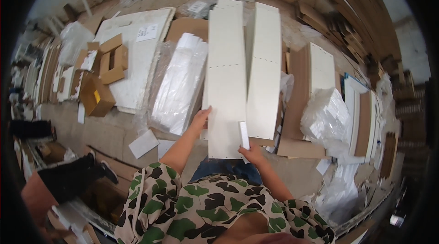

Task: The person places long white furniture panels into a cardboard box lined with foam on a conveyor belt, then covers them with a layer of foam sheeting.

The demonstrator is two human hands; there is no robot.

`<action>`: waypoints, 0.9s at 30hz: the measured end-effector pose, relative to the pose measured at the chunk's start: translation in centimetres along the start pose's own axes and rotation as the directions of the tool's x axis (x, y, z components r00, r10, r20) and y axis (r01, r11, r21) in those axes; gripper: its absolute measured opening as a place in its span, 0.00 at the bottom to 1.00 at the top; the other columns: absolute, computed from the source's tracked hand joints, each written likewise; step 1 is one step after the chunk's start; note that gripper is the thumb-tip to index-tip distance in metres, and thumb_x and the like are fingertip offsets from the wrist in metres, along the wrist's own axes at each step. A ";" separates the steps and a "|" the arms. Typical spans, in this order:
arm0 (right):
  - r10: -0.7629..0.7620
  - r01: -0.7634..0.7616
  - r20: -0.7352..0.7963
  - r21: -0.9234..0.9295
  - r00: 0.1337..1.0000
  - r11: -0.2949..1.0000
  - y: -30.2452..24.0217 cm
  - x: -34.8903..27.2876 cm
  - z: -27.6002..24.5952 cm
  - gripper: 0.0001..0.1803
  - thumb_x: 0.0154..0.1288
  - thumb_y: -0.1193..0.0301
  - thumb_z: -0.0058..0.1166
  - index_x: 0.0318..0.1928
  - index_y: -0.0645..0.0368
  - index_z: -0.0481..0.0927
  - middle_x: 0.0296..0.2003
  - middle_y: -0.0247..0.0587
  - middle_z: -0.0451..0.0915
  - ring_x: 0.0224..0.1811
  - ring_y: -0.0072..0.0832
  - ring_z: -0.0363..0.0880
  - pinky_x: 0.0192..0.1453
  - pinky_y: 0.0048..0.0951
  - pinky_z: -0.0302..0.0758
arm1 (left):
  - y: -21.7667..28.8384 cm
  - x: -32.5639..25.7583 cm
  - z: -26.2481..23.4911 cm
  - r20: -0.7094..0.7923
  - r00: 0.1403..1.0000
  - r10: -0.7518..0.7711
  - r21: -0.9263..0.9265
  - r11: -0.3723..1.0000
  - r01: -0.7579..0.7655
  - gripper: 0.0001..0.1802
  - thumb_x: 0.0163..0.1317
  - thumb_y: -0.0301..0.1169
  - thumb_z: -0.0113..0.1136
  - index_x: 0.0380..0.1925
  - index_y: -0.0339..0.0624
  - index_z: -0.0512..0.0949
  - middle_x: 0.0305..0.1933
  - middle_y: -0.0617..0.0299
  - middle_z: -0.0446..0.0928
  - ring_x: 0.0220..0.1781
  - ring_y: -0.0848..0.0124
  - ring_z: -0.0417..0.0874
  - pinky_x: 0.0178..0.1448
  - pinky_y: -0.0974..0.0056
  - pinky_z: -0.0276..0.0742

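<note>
In front of me a long white panel with rows of small dark holes lies lengthwise on a stack of similar boards. My left hand is closed on its left edge, with a fingertip over the top face. A narrow white block, long and straight-sided, stands tilted in the closed fingers of my right hand, over the panel's near right corner. Beside the panel on the right lies a second white panel, with a dark gap between the two.
Plastic-wrapped white boards lie left of the stack, with opened cardboard boxes farther left. A bundle of clear plastic sits on the right beside brown boards. Another person's leg and shoe show at lower left.
</note>
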State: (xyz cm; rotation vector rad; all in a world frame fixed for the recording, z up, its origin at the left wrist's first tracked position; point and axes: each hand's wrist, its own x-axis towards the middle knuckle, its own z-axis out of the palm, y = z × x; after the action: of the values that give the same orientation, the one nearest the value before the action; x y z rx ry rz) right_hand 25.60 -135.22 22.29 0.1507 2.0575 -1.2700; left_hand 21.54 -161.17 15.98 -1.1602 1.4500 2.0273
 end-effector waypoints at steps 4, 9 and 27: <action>-0.037 0.031 -0.041 -0.136 0.998 0.990 1.2 -1.7 -2.1 0.16 0.44 0.63 0.57 0.32 0.60 0.76 0.25 0.41 0.76 0.29 0.27 0.73 0.37 0.28 0.70 | 0.3 2.2 2.9 0.124 0.992 -0.016 0.016 1.000 0.014 0.39 0.50 0.58 0.57 0.47 0.31 0.70 0.46 0.51 0.74 0.45 0.64 0.76 0.45 0.64 0.73; 0.155 -0.037 -0.186 0.517 0.970 0.855 4.9 -6.4 -6.8 0.19 0.46 0.67 0.55 0.41 0.61 0.75 0.33 0.39 0.75 0.37 0.29 0.73 0.41 0.29 0.71 | -1.1 -1.9 8.1 0.385 0.923 -0.023 -0.146 0.986 0.086 0.37 0.54 0.51 0.57 0.50 0.26 0.65 0.48 0.50 0.73 0.48 0.63 0.76 0.50 0.62 0.74; 0.498 0.503 -0.684 0.729 0.533 0.464 14.6 -25.9 -10.2 0.16 0.43 0.66 0.60 0.33 0.62 0.78 0.27 0.36 0.76 0.29 0.24 0.73 0.33 0.26 0.70 | -5.8 -5.9 19.1 0.555 0.829 0.062 -0.331 0.931 0.152 0.35 0.61 0.57 0.36 0.60 0.44 0.58 0.60 0.56 0.63 0.60 0.54 0.64 0.61 0.48 0.62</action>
State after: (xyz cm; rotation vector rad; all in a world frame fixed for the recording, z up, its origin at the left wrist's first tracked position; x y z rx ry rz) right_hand 46.21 -112.83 30.21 1.6187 1.6828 -2.5760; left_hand 21.48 -140.70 19.64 -0.6078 0.7695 2.3917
